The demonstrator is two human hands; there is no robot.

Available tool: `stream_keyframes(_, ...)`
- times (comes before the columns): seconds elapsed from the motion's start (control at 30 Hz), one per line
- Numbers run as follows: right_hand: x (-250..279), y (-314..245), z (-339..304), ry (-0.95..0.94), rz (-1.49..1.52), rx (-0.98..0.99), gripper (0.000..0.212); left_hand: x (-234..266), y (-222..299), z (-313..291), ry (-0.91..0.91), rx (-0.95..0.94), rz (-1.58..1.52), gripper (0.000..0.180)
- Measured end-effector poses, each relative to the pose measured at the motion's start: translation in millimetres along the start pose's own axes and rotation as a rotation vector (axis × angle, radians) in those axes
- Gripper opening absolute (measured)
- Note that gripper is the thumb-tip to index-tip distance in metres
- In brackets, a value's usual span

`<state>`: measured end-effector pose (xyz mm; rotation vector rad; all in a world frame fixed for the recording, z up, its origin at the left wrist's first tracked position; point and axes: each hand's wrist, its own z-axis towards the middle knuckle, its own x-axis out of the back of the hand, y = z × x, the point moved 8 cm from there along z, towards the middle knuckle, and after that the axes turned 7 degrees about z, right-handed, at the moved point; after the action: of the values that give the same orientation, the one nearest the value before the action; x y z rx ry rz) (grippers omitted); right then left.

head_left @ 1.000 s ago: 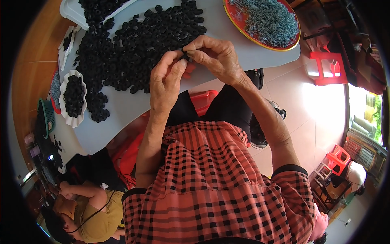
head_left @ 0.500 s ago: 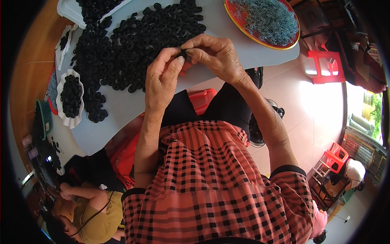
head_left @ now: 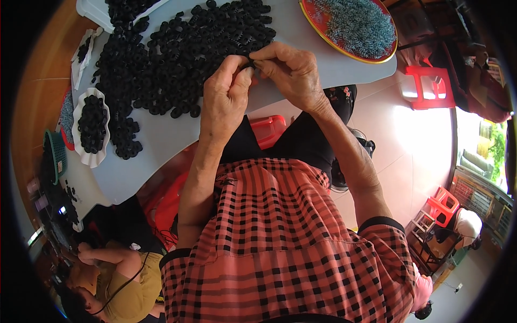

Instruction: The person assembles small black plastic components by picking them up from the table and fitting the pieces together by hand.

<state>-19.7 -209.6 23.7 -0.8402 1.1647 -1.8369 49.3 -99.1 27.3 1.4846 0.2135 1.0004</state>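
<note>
My left hand (head_left: 223, 102) and my right hand (head_left: 288, 72) meet over the near edge of a grey table (head_left: 161, 140). Between their fingertips they pinch one small black ring-shaped part (head_left: 249, 64), mostly hidden by the fingers. Just beyond the hands spreads a big heap of the same black ring parts (head_left: 183, 48). A round red tray (head_left: 350, 24) piled with small grey-blue metal springs stands at the far right of the table.
A white scalloped dish (head_left: 91, 126) of black rings sits at the table's left, with another white container (head_left: 91, 11) at the far corner. Red plastic stools (head_left: 425, 86) stand on the floor to the right. Another person (head_left: 107, 269) sits at lower left.
Both hands stay together on the small black part; fingers shift slightly. Nothing else has moved.
</note>
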Motion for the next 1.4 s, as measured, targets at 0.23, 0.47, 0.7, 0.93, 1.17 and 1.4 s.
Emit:
stream_keyframes(0.23, -7.1, 2.8, -0.9, -0.085, 0.140, -0.091, 0.013, 6.1, -3.6, -6.4, -0.053, 0.008, -0.085, 0.012)
stream_keyframes(0.47, -1.4, 12.8, -2.5, -0.001, 0.118, -0.098, 0.012, 0.8, -4.2, -3.3, 0.060, 0.015, 0.035, 0.011)
stream_keyframes(0.7, 4.7, -10.8, -2.8, 0.107, -0.130, 0.186, 0.011, -3.7, 7.7, -0.5, 0.069, -0.016, 0.126, 0.012)
stream_keyframes(0.93, -0.5, -5.1, -2.6, -0.027, -0.028, 0.047, 0.025, -1.3, -20.5, 2.3, -0.066, 0.155, -0.251, 0.022)
stream_keyframes(1.17, -7.5, -18.1, -3.4, -0.084, -0.188, 0.116, 0.041, -3.0, -25.3, -5.3, -0.007, 0.267, -0.536, 0.021)
stream_keyframes(1.4, -10.4, -11.8, -6.1, -0.065, -0.178, 0.147, 0.043, -3.1, -15.1, -2.8, -0.090, 0.225, -0.344, 0.022)
